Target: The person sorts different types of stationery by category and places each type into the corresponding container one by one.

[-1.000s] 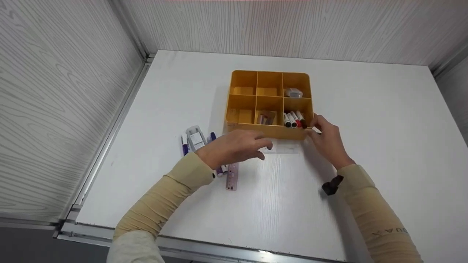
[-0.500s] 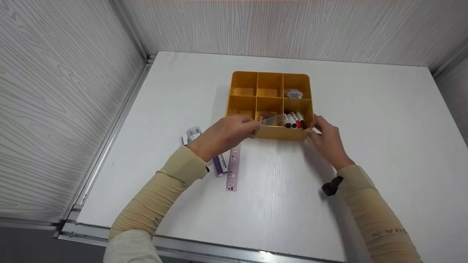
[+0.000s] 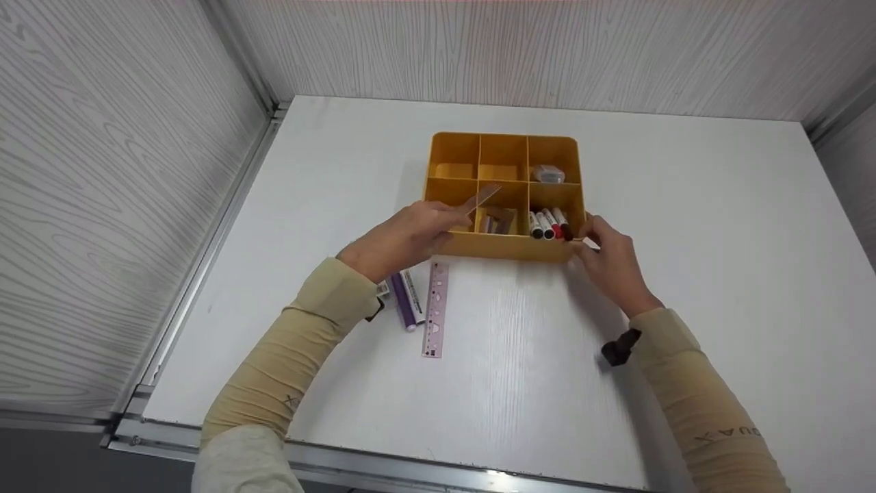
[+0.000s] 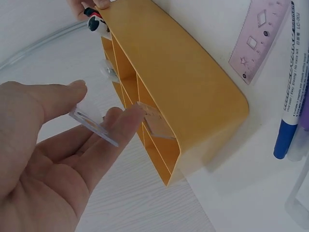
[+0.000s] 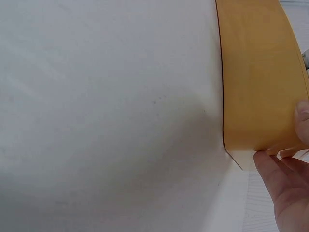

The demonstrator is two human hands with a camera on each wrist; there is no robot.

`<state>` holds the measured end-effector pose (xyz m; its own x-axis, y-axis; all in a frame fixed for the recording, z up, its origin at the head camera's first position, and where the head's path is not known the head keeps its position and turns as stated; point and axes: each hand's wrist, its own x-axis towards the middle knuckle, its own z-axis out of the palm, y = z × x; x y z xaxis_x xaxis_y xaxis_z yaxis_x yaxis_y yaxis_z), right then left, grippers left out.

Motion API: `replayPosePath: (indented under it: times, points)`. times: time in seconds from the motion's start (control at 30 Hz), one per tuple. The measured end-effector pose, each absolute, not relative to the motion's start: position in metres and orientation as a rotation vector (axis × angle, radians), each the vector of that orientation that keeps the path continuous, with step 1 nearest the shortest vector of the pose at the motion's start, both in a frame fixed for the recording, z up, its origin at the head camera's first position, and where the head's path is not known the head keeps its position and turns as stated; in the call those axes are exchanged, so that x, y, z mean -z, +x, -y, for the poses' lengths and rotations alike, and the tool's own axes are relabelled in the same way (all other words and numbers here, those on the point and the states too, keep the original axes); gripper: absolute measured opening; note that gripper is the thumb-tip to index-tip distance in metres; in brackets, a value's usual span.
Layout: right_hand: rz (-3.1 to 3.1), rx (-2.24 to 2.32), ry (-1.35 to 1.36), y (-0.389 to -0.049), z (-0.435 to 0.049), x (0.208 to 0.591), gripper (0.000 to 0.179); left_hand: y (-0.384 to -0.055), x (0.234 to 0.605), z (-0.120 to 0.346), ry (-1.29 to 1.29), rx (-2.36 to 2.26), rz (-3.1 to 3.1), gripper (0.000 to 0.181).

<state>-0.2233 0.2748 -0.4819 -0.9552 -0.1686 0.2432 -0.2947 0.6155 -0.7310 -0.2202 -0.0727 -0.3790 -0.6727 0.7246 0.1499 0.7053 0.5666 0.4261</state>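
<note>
White surface (image 3: 520, 397), carrying a yellow box (image 3: 506, 248) with six compartments. Right sleeve (image 3: 718, 411): printed letters, upside down to the camera, not surely legible. Right hand's grip (image 3: 609, 257): thumb and fingers pinching the box's near right corner; a sound brace, I judge, against the box skidding. Left hand's grip (image 3: 410, 229): nearly closed, thumb and fingers on a clear strip (image 3: 482, 197), likely a ruler, slanting across the near row in the head view, around the divider between left and middle compartments; height above it can't be told. Best handling, probably: line the strip up with one compartment, bring it low, release only once it clears the divider; it may need to lean if too long. Pink ruler (image 3: 436, 311) on the surface before the box, digits too small to read. Just beside it, a purple marker (image 3: 403, 301) and a white pen (image 4: 295, 67), blue-capped; print seems to include "Easy Erasing" and a code starting "LC". Short markers (image 3: 547, 222), near right compartment: no lettering legible.
</note>
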Motion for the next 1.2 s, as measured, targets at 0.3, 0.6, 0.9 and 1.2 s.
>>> replayPosePath:
  times: [0.3, 0.6, 0.9, 1.2]
  points:
    - [2.691, -1.259, 0.369, -0.225, -0.275, 0.481, 0.016, -0.223, 0.371, 0.075, 1.017, -0.573, -2.801, 0.038]
    - [2.723, -1.231, 0.325, -0.224, -0.275, 0.479, 0.014, -0.231, 0.37, 0.062, 0.896, -0.524, -2.776, 0.006]
    - [2.723, -1.254, 0.324, -0.224, -0.275, 0.481, 0.016, -0.252, 0.368, 0.043, 0.774, -0.315, -2.815, 0.017]
    - [2.72, -1.27, 0.326, -0.225, -0.273, 0.482, 0.017, -0.261, 0.374, 0.023, 0.778, -0.119, -2.812, 0.016]
